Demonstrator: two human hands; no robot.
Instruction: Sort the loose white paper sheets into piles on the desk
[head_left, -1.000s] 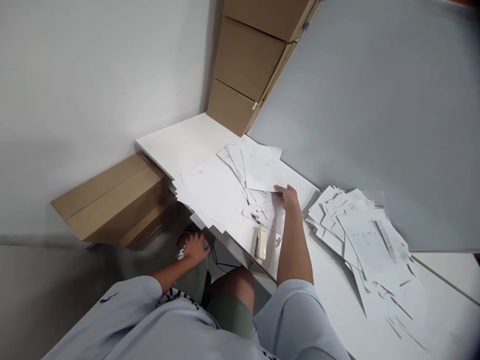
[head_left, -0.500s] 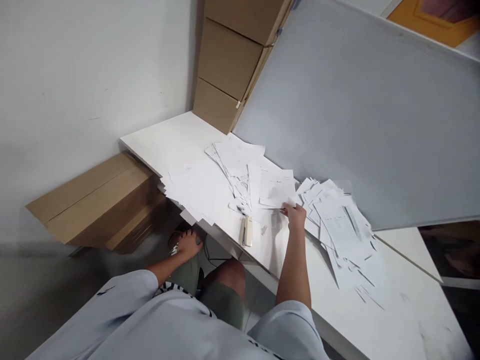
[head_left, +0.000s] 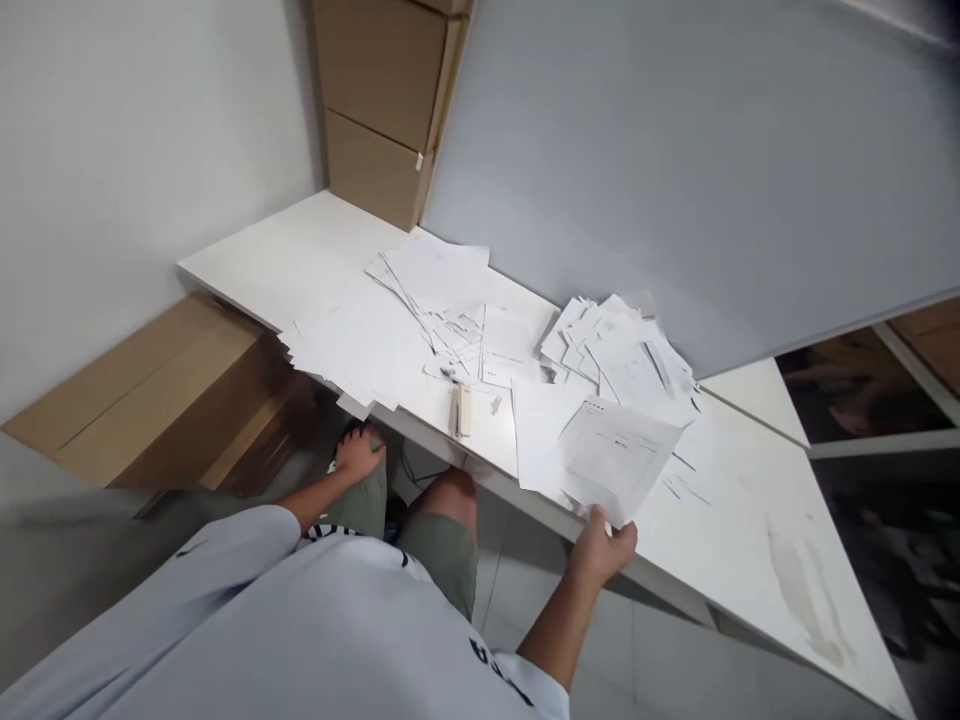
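Note:
My right hand (head_left: 604,545) pinches the near corner of a few printed white sheets (head_left: 600,455), held over the front edge of the white desk (head_left: 750,500). My left hand (head_left: 360,452) rests on my left knee below the desk, fingers curled, with something small and white at its far side that I cannot make out. Loose paper lies in two heaps on the desk: one pile (head_left: 420,320) to the left and another pile (head_left: 619,350) against the grey board. A cream stapler (head_left: 461,410) lies at the desk's front edge between the heaps.
A large grey board (head_left: 660,160) leans behind the desk. Stacked cardboard boxes (head_left: 375,110) stand in the far corner, and another cardboard box (head_left: 150,400) sits low at the left, beside the desk. A white wall runs along the left. Tiled floor shows under the desk.
My right hand lifted the sheets from the left heap, carried them right and pulled them back to the desk's near edge. The camera turned right. My left hand stayed on the knee.

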